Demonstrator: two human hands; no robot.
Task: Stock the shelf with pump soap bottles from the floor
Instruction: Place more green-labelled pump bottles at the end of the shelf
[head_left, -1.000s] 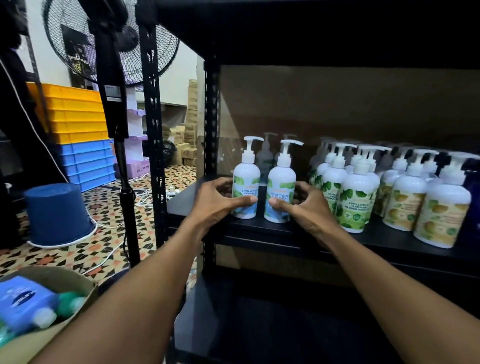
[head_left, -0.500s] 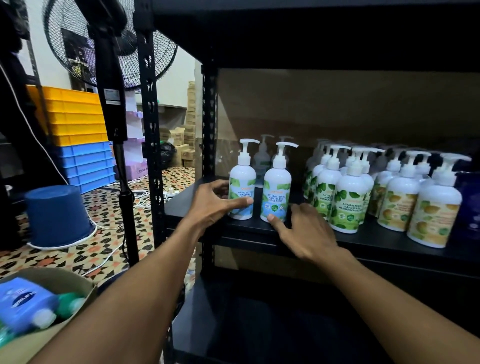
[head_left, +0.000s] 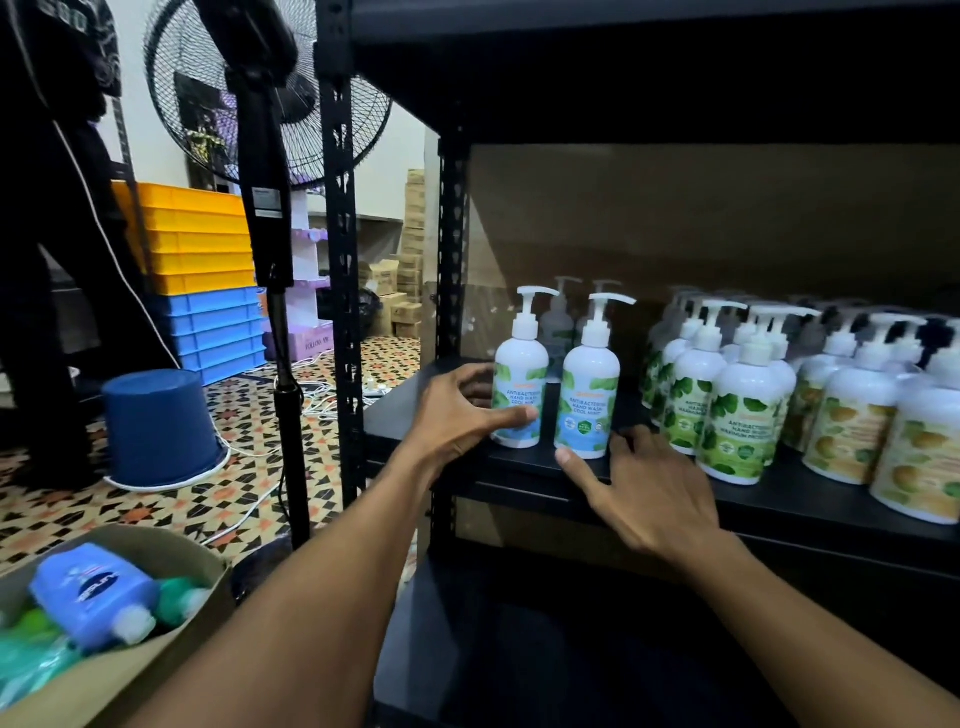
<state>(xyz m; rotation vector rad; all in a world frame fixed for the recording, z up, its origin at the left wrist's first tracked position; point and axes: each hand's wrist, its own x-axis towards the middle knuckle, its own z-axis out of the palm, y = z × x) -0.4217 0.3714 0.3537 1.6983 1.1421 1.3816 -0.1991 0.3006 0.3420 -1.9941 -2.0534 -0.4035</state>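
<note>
Our left hand (head_left: 460, 415) grips left mint bottle (head_left: 521, 384), thumb across label, fingers (head_left: 475, 375) curled behind. Our right hand (head_left: 649, 493) spread loose, holds nothing, thumb tip at base of right mint bottle (head_left: 589, 395). Both bottles upright near front edge of shelf (head_left: 519, 470), left of green-label rows (head_left: 737, 415).

2 bottles (head_left: 587, 384) stand on the shelf (head_left: 405, 415) left of others (head_left: 743, 415).

Bright room light falls on the tiled floor (head_left: 156, 499) at left, while the black shelf (head_left: 519, 467) interior is dim. The rear bottles (head_left: 558, 322) are blurred, and wide-angle distortion bends the edges.
</note>
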